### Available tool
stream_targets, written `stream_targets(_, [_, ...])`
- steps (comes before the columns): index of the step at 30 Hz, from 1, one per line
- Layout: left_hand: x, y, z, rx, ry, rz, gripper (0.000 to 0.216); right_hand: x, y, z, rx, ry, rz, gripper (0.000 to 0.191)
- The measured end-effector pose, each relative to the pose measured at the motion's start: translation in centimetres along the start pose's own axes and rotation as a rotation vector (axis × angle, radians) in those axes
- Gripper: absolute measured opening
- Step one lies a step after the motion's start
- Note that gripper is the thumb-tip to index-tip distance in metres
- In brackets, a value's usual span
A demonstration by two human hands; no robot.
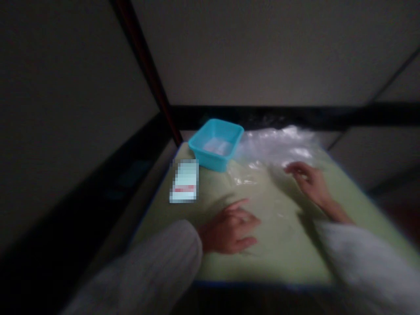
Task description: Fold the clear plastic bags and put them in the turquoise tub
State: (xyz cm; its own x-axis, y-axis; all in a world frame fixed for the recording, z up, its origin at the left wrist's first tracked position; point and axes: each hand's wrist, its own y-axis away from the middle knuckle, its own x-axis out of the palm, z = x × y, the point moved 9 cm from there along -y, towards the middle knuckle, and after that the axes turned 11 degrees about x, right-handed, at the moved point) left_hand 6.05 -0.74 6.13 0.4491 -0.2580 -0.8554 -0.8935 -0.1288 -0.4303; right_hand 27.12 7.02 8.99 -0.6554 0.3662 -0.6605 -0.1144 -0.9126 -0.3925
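Note:
A clear plastic sheet or bag [278, 148] lies crumpled over the back right of a pale green table [282, 249]. My right hand [306, 177] rests on this plastic with its fingers curled down onto it; whether it grips the plastic I cannot tell. My left hand [229, 227] lies nearer me on the table, fingers stretched out and apart, holding nothing. Both arms wear white sleeves. The picture is dim and smeared.
A turquoise plastic tub [215, 144] stands at the table's back left corner. A small whitish card or packet [184, 180] lies in front of it at the left edge. A dark red post [144, 61] rises behind the tub. Walls close in at left and back.

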Motion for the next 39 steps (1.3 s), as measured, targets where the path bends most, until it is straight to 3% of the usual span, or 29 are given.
stream_targets(3, [-1.6, 0.7, 1.6, -0.137, -0.093, -0.159, 0.024, 1.4, 0.5, 1.2, -0.094, 0.025, 0.096, 0.023])
stream_targets(5, [-1.6, 0.9, 2.0, -0.205, -0.083, -0.204, 0.024, 3.1, 1.3, 2.4, -0.182, 0.035, 0.22, 0.026])
stream_targets(7, [-0.2, 0.5, 1.6, -0.181, -0.042, -0.123, 0.027, 4.9, 2.2, 3.4, -0.254, 0.022, 0.367, 0.03])
stream_targets(9, [1.8, 0.3, 0.9, -0.109, -0.013, 0.05, 0.044, 6.6, 3.1, 4.1, -0.301, 0.004, 0.507, 0.035])
stream_targets(12, [3.7, 0.7, 0.7, -0.061, 0.024, 0.24, 0.06, 7.7, 3.8, 4.2, -0.305, -0.016, 0.616, 0.04])
stream_targets(16, [3.6, 0.9, 1.0, -0.038, 0.116, 0.295, 0.061, 7.2, 3.8, 4.2, -0.299, -0.057, 0.614, 0.04])
stream_targets(21, [2.8, 0.2, -0.5, 0.049, 0.194, 0.331, 0.049, 7.8, 5.2, 5.7, -0.395, -0.009, 0.725, 0.045])
stream_targets(27, [0.6, 0.3, 0.2, 0.081, 0.096, 0.211, 0.026, 7.6, 5.9, 6.5, -0.537, 0.253, 0.67, 0.037])
stream_targets(30, [-0.9, 0.5, 1.5, 0.02, -0.03, 0.084, 0.025, 6.8, 6.2, 6.8, -0.613, 0.329, 0.616, 0.033])
stream_targets(33, [-1.2, 0.6, 2.8, -0.134, -0.129, 0.026, 0.026, 6.1, 6.2, 7.1, -0.638, 0.349, 0.502, 0.031])
stream_targets(36, [0.2, 1.1, 3.4, -0.288, -0.17, 0.066, 0.034, 6.4, 6.3, 7.3, -0.612, 0.307, 0.453, 0.033])
stream_targets(39, [2.4, 1.5, 3.2, -0.301, -0.161, 0.163, 0.062, 7.8, 6.5, 7.3, -0.549, 0.245, 0.53, 0.038])
